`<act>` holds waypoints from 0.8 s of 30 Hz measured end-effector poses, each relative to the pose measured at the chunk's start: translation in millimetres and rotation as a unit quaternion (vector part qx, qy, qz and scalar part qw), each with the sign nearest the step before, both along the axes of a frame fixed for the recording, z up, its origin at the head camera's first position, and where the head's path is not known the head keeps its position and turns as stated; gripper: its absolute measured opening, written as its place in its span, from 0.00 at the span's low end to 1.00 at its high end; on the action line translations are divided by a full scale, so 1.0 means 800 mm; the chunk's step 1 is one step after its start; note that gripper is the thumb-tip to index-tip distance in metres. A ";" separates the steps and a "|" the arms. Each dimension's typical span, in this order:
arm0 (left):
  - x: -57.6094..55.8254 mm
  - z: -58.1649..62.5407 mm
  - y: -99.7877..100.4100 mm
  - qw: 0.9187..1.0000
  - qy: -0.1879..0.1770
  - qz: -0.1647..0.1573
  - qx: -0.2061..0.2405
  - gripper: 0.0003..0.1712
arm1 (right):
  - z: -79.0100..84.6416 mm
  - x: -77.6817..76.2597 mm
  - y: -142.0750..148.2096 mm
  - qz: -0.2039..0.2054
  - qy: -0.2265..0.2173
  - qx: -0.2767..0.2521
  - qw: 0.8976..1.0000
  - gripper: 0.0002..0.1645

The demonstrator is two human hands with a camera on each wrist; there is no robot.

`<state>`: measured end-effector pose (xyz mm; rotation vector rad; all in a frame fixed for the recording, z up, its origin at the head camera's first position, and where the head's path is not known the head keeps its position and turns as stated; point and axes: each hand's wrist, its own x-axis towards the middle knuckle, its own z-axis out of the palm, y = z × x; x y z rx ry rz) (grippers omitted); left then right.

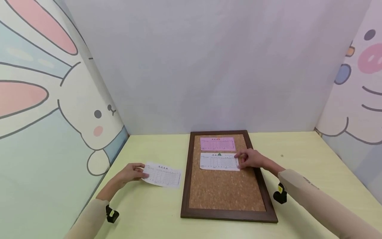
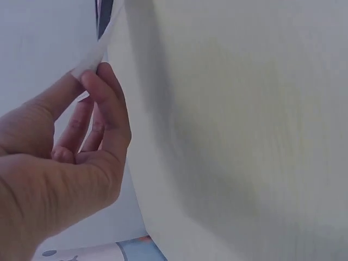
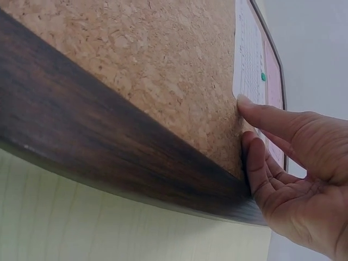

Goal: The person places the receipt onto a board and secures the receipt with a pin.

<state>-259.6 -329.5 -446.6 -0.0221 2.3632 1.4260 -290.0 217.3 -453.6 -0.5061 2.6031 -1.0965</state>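
My left hand (image 1: 129,173) pinches the left end of a loose white printed form (image 1: 164,176) between thumb and fingers, holding it over the table left of a corkboard (image 1: 225,191). On the board lies a second white form (image 1: 219,162), with a green pin (image 1: 219,154) at its top edge. My right hand (image 1: 250,158) holds this form's right edge, the thumb (image 3: 253,110) at its lower corner and the other fingers curled. Above it a pink form (image 1: 217,144) is fixed by an orange pin (image 1: 219,138). The left wrist view shows the held paper (image 2: 91,61) edge-on.
A dark brown wooden frame (image 1: 229,215) borders the cork. The board lies flat on a pale yellow table (image 1: 146,212). Behind stands a plain light wall (image 1: 209,66), with a cartoon rabbit panel (image 1: 80,109) on the left and another cartoon panel (image 1: 355,106) on the right.
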 end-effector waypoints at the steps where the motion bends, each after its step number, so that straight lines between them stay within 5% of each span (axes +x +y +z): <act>1: -0.003 0.002 0.001 1.000 -0.002 0.009 0.012 0.26 | 0.000 -0.001 0.001 0.003 0.003 0.000 1.000 0.25; 9: -0.008 0.015 0.009 0.994 -0.007 0.029 0.106 0.20 | 0.002 0.006 -0.006 0.019 0.023 -0.010 1.000 0.18; 18: -0.001 0.026 0.030 0.987 -0.016 0.025 0.155 0.21 | 0.011 0.021 -0.053 0.078 0.032 -0.059 0.995 0.14; 24: 0.010 0.036 0.053 0.985 -0.015 0.023 0.173 0.17 | 0.025 0.034 -0.088 0.069 0.010 -0.085 0.994 0.17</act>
